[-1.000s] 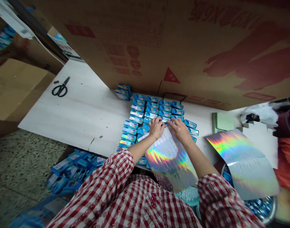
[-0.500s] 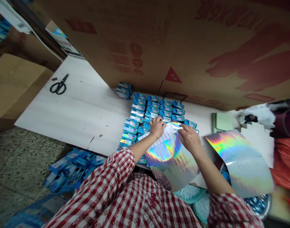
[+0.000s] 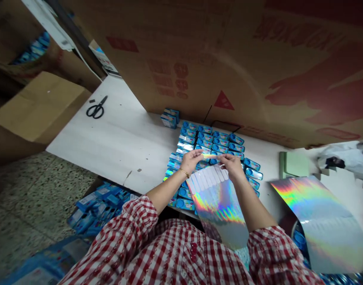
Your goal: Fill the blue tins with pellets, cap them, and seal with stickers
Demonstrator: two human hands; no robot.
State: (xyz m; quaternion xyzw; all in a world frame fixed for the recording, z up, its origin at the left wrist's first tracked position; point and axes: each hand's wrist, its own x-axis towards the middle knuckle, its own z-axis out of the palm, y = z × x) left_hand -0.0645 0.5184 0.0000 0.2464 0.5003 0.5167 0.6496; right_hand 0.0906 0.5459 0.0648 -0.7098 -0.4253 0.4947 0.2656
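Note:
A narrow shiny sticker strip (image 3: 210,156) is stretched level between my two hands. My left hand (image 3: 191,161) pinches its left end, and my right hand (image 3: 231,165) pinches its right end. Just below lies a holographic sticker sheet (image 3: 220,202), with pale label-shaped marks along its upper part. It covers some of the blue small boxes (image 3: 205,136), which stand in rows on the white table (image 3: 116,138). The strip is held above these rows; whether it touches a box I cannot tell.
Black scissors (image 3: 96,111) lie at the table's left. A large cardboard box (image 3: 184,51) walls off the back. Another holographic sheet (image 3: 327,225) curves over a basin at the right, near a green box (image 3: 294,163). Blue packages (image 3: 101,204) are heaped below the table's front edge.
The sticker strip has come off the sheet and is now held taut between both hands. The sheet has dropped lower, away from my fingers. The view has shifted left.

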